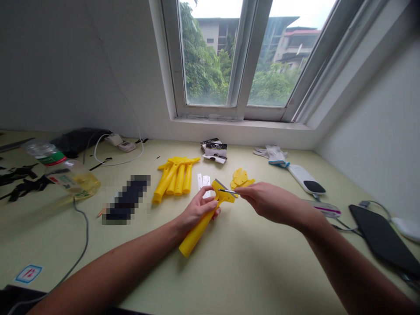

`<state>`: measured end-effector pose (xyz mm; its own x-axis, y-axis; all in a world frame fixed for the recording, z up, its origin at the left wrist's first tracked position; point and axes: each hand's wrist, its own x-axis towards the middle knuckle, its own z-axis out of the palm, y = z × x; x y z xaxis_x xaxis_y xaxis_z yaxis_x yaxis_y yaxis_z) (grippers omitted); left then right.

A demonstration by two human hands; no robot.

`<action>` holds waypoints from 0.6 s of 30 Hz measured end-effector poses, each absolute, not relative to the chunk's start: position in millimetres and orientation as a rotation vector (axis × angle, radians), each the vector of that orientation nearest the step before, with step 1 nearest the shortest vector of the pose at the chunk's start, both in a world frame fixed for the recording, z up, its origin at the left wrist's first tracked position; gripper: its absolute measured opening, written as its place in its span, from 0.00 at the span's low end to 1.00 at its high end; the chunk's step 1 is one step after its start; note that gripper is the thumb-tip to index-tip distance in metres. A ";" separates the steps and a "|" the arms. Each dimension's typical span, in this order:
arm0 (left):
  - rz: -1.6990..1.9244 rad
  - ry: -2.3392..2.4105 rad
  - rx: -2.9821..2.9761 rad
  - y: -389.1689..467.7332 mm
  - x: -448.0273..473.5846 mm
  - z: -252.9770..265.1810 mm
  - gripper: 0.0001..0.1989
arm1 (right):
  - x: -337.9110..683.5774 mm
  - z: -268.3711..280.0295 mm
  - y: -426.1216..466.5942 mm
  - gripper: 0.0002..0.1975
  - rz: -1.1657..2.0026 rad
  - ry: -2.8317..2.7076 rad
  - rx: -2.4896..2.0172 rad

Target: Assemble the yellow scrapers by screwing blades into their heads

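My left hand (196, 212) is wrapped round the upper handle of a yellow plastic scraper (196, 235), which lies tilted with its wide head pointing away from me. A greyish blade strip shows along the edge of that head. In my right hand (274, 202) is a screwdriver (228, 191); its thin metal shaft reaches left to the scraper head, while its handle is hidden in my fingers. I cannot tell if the tip sits in a screw. Just beyond the head lie white blade-like strips (206, 180) and a pile of small yellow plates (240, 176).
Several yellow scraper handles (179, 175) are heaped at left centre. Behind are black-and-white packages (215, 151) and white gloves (271, 153). A bottle (67, 173) leans at left. At right lie a white device (305, 178), a black phone-like slab (385, 238) and cables.
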<state>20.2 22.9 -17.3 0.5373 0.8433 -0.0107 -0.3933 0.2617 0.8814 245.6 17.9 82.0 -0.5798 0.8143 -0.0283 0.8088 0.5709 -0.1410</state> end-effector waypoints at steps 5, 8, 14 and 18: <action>0.891 0.553 0.971 22.8 19.9 -18.3 0.25 | 245.6 82.6 18.1 0.18 0.216 -2.752 -1.435; 0.888 0.559 0.967 22.7 19.7 -18.2 0.25 | 245.4 82.7 17.7 0.18 0.213 -2.751 -1.432; 0.891 0.565 0.949 22.8 20.2 -16.4 0.27 | 244.8 78.9 16.2 0.20 0.169 -2.743 -1.463; 0.883 0.570 0.945 22.9 20.0 -15.9 0.27 | 244.8 76.9 16.0 0.20 0.167 -2.719 -1.478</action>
